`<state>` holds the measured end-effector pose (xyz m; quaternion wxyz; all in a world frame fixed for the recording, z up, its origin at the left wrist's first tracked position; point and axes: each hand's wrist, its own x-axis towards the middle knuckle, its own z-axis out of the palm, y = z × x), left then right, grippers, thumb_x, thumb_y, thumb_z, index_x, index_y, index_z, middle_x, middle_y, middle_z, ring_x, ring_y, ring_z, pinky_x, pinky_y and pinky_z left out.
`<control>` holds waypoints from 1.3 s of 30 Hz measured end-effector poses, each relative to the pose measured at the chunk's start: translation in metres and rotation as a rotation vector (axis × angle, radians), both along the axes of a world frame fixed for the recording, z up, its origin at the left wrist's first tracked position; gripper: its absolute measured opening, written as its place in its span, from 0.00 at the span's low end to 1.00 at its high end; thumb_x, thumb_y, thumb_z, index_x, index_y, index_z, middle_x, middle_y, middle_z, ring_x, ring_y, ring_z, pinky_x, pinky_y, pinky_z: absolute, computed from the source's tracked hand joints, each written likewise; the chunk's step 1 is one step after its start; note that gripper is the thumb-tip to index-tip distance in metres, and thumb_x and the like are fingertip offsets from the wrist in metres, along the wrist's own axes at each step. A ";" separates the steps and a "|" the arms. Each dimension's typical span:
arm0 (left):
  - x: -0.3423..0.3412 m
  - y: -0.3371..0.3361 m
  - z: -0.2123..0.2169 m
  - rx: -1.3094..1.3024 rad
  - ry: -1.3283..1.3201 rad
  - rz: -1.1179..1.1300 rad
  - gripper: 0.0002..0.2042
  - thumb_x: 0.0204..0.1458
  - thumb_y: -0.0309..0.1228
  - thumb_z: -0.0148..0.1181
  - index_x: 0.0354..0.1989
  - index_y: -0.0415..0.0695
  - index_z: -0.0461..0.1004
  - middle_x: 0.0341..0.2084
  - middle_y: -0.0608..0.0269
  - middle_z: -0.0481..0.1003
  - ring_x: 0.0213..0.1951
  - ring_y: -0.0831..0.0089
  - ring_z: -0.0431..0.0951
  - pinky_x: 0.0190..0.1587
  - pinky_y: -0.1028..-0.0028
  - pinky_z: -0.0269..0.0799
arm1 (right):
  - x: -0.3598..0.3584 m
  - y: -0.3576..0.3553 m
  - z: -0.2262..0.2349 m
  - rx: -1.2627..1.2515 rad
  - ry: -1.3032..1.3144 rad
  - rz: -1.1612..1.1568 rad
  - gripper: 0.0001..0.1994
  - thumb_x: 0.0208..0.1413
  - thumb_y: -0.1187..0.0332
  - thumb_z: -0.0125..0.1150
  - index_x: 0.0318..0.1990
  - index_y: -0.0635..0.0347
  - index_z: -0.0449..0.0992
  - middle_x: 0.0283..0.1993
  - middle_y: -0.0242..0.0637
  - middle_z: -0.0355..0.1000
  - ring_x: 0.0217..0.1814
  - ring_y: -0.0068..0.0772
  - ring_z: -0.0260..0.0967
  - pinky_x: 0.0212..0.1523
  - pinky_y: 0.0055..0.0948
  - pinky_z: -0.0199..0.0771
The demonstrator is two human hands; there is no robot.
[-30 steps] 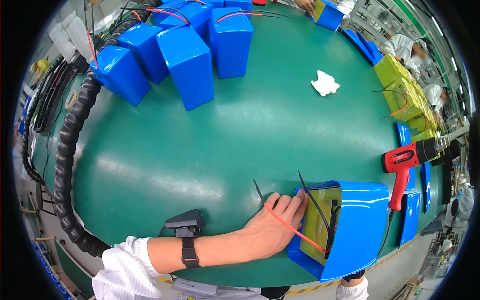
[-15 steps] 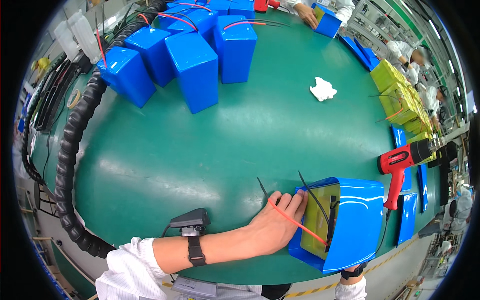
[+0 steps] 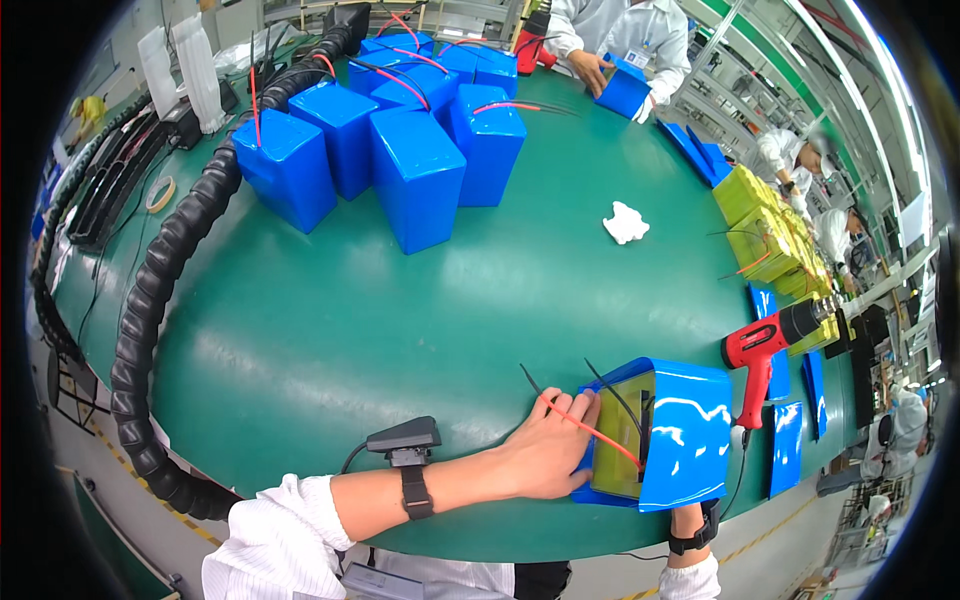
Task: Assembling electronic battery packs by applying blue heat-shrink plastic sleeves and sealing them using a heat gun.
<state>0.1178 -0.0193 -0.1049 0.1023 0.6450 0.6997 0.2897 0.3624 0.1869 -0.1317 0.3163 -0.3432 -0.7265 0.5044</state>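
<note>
Left hand [image 3: 548, 455] flat, fingers spread; right hand hidden.

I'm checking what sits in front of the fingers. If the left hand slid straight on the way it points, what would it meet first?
The left hand points right, fingers already against the open end of the blue sleeve around the yellow pack. It would press into that pack at once; the red heat gun lies beyond.

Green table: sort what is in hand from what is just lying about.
In hand:
left hand
blue sleeve
yellow pack
red wire

Lying about:
heat gun
white rag
wrapped blue packs
black hose
</note>
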 end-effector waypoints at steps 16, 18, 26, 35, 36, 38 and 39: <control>0.005 0.005 0.005 0.074 0.045 0.071 0.48 0.39 0.58 0.76 0.55 0.24 0.68 0.53 0.45 0.67 0.54 0.55 0.67 0.62 0.49 0.55 | -0.013 0.016 -0.008 -0.080 0.115 -0.100 0.23 0.63 0.61 0.64 0.60 0.67 0.73 0.57 0.43 0.75 0.56 0.44 0.75 0.59 0.45 0.73; 0.005 0.003 0.006 0.063 0.017 0.082 0.49 0.38 0.58 0.76 0.57 0.24 0.68 0.52 0.45 0.67 0.55 0.53 0.67 0.63 0.50 0.54 | -0.009 0.015 -0.007 -0.085 0.132 -0.114 0.23 0.63 0.61 0.64 0.60 0.67 0.73 0.57 0.43 0.75 0.57 0.44 0.75 0.59 0.45 0.73; 0.002 -0.004 0.003 0.068 0.061 0.026 0.48 0.45 0.57 0.73 0.61 0.24 0.65 0.60 0.37 0.65 0.66 0.45 0.63 0.74 0.48 0.51 | 0.012 -0.012 -0.014 -0.133 0.229 -0.200 0.24 0.63 0.61 0.63 0.61 0.68 0.73 0.58 0.43 0.74 0.57 0.44 0.75 0.60 0.45 0.73; -0.003 0.000 0.017 0.055 -0.004 -0.013 0.46 0.48 0.52 0.72 0.62 0.22 0.63 0.61 0.34 0.66 0.65 0.40 0.66 0.73 0.50 0.57 | 0.033 -0.037 0.011 0.275 -0.080 0.453 0.43 0.50 0.59 0.81 0.68 0.65 0.63 0.64 0.43 0.70 0.66 0.38 0.69 0.65 0.42 0.72; -0.004 0.001 0.019 0.044 -0.017 0.006 0.45 0.49 0.51 0.71 0.61 0.21 0.63 0.61 0.33 0.67 0.65 0.42 0.66 0.74 0.51 0.56 | 0.032 -0.033 0.013 0.371 -0.207 0.546 0.42 0.50 0.60 0.80 0.68 0.65 0.63 0.65 0.44 0.70 0.65 0.39 0.69 0.65 0.42 0.71; -0.002 -0.002 0.019 0.057 0.035 -0.003 0.45 0.49 0.51 0.71 0.61 0.21 0.63 0.61 0.33 0.67 0.65 0.42 0.66 0.73 0.50 0.56 | 0.031 -0.024 0.006 0.302 -0.284 0.560 0.40 0.51 0.63 0.79 0.69 0.64 0.64 0.65 0.45 0.70 0.65 0.42 0.70 0.66 0.44 0.70; 0.000 -0.002 0.015 0.072 0.043 -0.012 0.46 0.48 0.52 0.71 0.61 0.21 0.63 0.60 0.32 0.67 0.65 0.41 0.66 0.73 0.50 0.56 | 0.034 -0.019 0.001 0.282 -0.328 0.567 0.39 0.52 0.64 0.78 0.69 0.64 0.64 0.65 0.46 0.70 0.64 0.43 0.70 0.66 0.44 0.69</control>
